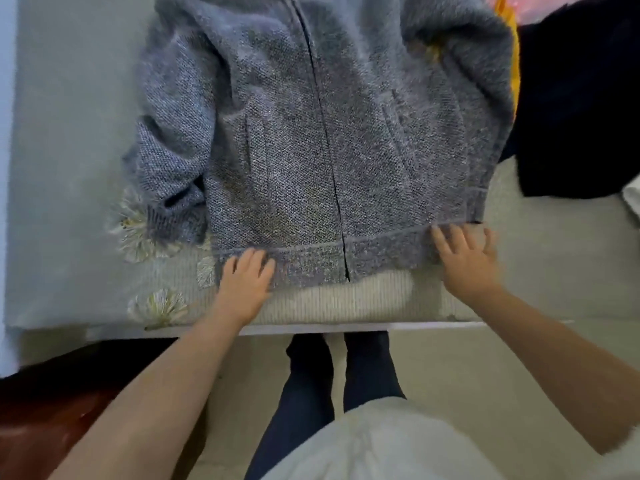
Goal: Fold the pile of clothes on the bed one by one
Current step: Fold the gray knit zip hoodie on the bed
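A grey knitted zip cardigan (311, 140) lies front up and spread flat on the bed (62, 168), its zip closed and running away from the person. The left hand (244, 284) rests palm down on the hem band at the near left corner, fingers spread wide, gripping nothing. The right hand (465, 258) rests palm down on the hem at the near right corner, fingers likewise spread and flat. Beyond the left hand, the cardigan's sleeve (166, 174) lies bunched beside the body. Under the hem, between both hands, a cream ribbed cloth (346, 299) with embroidered flowers (138, 233) covers the bed edge. Beyond the right hand, a dark garment (575, 109) and a yellow item (510, 46) lie against the cardigan's side.
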The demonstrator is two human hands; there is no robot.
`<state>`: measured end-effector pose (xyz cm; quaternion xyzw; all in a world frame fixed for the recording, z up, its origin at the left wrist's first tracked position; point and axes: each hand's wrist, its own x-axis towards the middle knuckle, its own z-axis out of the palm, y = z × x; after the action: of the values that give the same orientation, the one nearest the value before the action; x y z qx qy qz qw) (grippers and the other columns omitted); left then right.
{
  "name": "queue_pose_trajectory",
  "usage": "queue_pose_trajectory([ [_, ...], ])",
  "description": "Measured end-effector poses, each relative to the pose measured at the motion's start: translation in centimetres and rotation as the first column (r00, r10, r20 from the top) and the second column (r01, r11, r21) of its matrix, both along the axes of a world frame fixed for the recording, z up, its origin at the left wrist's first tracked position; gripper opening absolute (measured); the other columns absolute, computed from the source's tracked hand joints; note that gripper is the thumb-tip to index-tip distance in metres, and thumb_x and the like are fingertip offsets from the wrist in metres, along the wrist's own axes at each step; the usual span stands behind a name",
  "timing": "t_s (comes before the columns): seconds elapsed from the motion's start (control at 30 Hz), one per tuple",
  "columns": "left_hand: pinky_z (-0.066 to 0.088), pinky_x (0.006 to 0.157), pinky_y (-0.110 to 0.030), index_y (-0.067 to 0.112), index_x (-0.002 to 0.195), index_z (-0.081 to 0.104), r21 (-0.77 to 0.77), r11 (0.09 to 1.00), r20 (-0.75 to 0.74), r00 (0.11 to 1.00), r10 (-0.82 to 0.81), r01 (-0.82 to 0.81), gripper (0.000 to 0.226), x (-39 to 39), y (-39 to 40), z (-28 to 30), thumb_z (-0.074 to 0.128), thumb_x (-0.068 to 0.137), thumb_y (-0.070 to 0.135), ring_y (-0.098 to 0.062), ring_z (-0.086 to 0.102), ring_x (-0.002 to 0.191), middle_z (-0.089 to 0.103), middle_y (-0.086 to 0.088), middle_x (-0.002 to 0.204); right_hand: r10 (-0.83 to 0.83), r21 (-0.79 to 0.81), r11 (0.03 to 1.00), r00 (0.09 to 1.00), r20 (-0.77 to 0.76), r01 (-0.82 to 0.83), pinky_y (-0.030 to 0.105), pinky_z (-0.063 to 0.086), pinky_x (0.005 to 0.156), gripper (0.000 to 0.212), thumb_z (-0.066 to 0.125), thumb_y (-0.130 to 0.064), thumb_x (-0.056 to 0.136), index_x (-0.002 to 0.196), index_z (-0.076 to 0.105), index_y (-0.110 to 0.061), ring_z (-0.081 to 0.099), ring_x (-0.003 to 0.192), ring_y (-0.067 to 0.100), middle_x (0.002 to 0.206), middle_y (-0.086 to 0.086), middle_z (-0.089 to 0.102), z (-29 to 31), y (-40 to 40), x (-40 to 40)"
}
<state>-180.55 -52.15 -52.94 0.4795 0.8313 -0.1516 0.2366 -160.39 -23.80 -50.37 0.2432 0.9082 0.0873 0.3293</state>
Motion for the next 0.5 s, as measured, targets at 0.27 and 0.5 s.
queue_pose_trajectory([
  [0.27, 0.052, 0.075, -0.05, -0.009, 0.117, 0.056, 0.11, 0.994, -0.051, 0.998, 0.025, -0.019, 0.057, -1.7, -0.7, -2.1, 0.077, 0.064, -0.004, -0.046, 0.056, 0.106, 0.055, -0.035, 0.116, 0.203, 0.047, 0.977, 0.976, 0.083, -0.207, 0.062, -0.012, 0.105, 0.067, 0.029, -0.024, 0.099, 0.142, -0.022, -0.026, -0.014, 0.14, 0.031, 0.152, 0.011, -0.02, -4.3, -0.6, -0.8],
  [0.5, 0.034, 0.098, -0.057, -0.018, 0.122, 0.043, 0.228, 0.97, -0.044, 0.994, 0.098, -0.086, 0.059, -0.3, -2.4, -1.4, 0.058, 0.066, -0.028, -0.054, 0.044, 0.114, 0.044, -0.042, 0.122, 0.106, -0.118, 0.984, 0.975, -0.193, -0.13, 0.05, -0.004, 0.111, 0.046, 0.036, -0.015, 0.097, 0.142, 0.03, -0.011, 0.013, 0.14, 0.031, 0.152, 0.018, 0.012, -3.2, -1.2, -2.4],
])
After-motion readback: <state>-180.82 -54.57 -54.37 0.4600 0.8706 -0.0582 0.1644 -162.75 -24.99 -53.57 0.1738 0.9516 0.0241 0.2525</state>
